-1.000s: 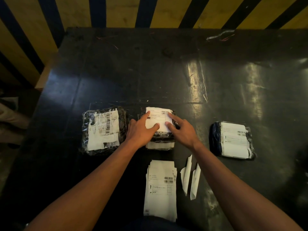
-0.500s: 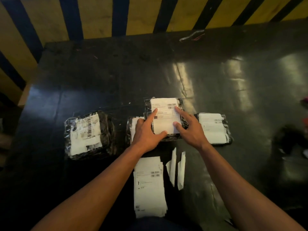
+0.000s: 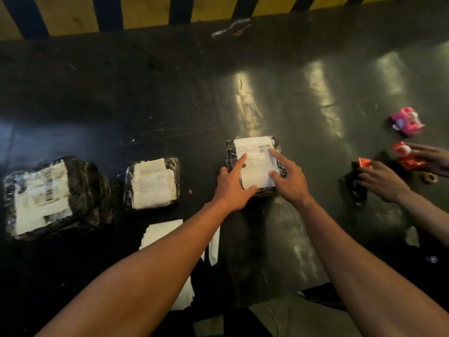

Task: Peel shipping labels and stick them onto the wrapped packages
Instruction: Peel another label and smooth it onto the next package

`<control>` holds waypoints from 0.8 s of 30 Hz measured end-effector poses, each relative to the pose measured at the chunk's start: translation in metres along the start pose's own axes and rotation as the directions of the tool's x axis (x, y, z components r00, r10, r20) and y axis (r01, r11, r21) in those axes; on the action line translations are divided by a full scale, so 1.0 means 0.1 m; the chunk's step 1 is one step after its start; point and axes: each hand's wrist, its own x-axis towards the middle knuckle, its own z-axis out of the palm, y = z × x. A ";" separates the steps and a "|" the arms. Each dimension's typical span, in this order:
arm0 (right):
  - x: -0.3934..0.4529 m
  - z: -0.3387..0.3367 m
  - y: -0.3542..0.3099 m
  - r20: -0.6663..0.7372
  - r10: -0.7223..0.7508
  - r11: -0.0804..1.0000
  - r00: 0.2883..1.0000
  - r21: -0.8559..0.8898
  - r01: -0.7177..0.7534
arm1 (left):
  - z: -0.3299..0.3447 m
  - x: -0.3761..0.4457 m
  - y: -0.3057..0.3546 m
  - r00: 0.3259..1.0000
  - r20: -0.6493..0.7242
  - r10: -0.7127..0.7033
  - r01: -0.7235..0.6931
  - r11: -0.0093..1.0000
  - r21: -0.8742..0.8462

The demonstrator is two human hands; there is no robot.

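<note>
Packages in a row on the dark table (image 3: 145, 98). Big package (image 3: 80, 190) at 9 o'clock: labelled, done. Small package (image 3: 173, 177) beside it: labelled, done. Label stack (image 3: 162, 231) at 6 o'clock, part hidden by the left forearm, so more labels are probably left. Third package (image 3: 279, 166) at centre, with its label (image 3: 256, 166) laid on top. Left hand (image 3: 230, 188) and right hand (image 3: 291, 183) both press it flat, fingers straight, gripping nothing. Judged: sticking nearly finished. At 3 o'clock, another person's hands (image 3: 381, 182) handle bright packets (image 3: 405, 121).
</note>
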 end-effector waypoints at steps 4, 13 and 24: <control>0.15 -0.02 0.15 0.034 0.020 1.000 0.999 -0.004 -0.020 | 0.12 0.12 0.03 0.999 0.034 -0.007 0.006 0.999 0.035; -0.19 0.10 0.00 -0.097 -0.106 0.959 0.990 -0.272 0.077 | 0.03 -0.16 -0.24 0.998 -0.029 0.062 -0.058 0.993 0.107; -1.33 1.05 -0.38 0.058 -0.334 0.916 0.941 -0.214 0.339 | -0.51 -1.41 -1.51 0.956 -0.295 -0.006 0.035 0.995 0.094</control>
